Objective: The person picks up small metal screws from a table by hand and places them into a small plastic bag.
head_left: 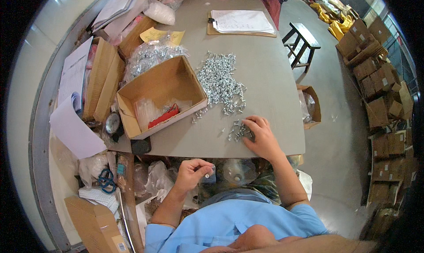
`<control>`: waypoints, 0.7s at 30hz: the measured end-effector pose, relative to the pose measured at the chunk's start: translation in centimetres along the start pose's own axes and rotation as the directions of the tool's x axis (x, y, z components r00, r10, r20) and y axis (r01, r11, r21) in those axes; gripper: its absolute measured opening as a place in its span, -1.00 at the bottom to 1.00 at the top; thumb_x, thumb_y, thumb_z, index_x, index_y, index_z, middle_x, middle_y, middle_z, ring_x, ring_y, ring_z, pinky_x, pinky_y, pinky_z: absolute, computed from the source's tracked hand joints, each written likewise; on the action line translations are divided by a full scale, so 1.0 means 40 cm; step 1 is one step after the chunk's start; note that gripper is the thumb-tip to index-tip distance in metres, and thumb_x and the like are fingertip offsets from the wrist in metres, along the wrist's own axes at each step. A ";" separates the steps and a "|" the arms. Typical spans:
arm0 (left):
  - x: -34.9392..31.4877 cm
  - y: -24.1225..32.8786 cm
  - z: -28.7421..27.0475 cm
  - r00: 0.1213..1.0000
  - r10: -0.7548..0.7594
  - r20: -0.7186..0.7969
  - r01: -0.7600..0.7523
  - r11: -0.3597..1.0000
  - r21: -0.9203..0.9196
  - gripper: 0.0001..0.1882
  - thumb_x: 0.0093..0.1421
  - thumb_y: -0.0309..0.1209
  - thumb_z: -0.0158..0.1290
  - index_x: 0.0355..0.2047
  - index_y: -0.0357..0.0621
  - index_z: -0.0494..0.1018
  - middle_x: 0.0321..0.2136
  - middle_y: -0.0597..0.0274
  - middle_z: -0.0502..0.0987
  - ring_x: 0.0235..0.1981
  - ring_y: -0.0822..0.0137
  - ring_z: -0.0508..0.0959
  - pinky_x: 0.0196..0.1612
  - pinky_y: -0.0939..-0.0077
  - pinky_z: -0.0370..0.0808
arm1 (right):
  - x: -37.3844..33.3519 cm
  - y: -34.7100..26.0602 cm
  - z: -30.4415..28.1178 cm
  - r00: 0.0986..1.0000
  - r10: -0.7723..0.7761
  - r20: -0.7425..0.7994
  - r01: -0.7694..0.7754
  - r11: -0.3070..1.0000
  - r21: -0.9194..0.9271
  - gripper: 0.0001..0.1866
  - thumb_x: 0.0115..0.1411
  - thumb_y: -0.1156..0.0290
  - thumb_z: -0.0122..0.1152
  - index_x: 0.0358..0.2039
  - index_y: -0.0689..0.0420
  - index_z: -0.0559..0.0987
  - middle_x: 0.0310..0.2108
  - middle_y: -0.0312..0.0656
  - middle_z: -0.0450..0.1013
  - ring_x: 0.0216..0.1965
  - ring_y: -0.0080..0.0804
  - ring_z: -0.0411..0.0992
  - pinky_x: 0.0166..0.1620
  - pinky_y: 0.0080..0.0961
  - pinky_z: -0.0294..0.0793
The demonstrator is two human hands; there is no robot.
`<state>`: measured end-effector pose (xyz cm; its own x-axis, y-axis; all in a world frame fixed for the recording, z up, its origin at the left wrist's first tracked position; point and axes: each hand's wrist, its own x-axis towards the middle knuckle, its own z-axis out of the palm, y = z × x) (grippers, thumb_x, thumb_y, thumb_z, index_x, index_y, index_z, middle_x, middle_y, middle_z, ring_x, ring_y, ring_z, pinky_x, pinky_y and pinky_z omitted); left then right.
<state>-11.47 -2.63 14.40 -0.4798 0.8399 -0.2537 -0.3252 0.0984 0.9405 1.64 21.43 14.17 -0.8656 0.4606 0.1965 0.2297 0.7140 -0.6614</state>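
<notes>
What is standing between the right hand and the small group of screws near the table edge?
Nothing visible does. The right hand already rests on the grey table, its fingers touching the small group of screws. The open cardboard box sits off to the left, apart from them.

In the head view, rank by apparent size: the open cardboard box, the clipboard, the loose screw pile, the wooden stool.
1. open cardboard box
2. clipboard and loose screw pile: look alike, not ranked
3. wooden stool, though it sits farther from the camera
</notes>
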 end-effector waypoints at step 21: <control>0.004 -0.386 0.037 0.932 -0.221 0.288 0.132 0.945 0.300 -0.69 0.02 -0.35 0.27 -0.29 -0.26 0.47 -0.29 0.11 0.55 -0.27 0.35 0.50 -0.21 0.43 0.45 | -0.058 -0.006 -0.020 0.994 0.101 -0.032 -0.099 0.994 0.050 -0.63 -0.11 0.57 0.22 -0.19 0.17 0.50 -0.18 -0.08 0.38 -0.18 -0.15 0.40 -0.12 -0.39 0.42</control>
<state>-5.33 -3.22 0.16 -0.1399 0.9146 -0.3795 -0.1264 0.3636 0.9229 3.96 20.62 14.44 -0.8234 0.5467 0.1519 0.2916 0.6373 -0.7133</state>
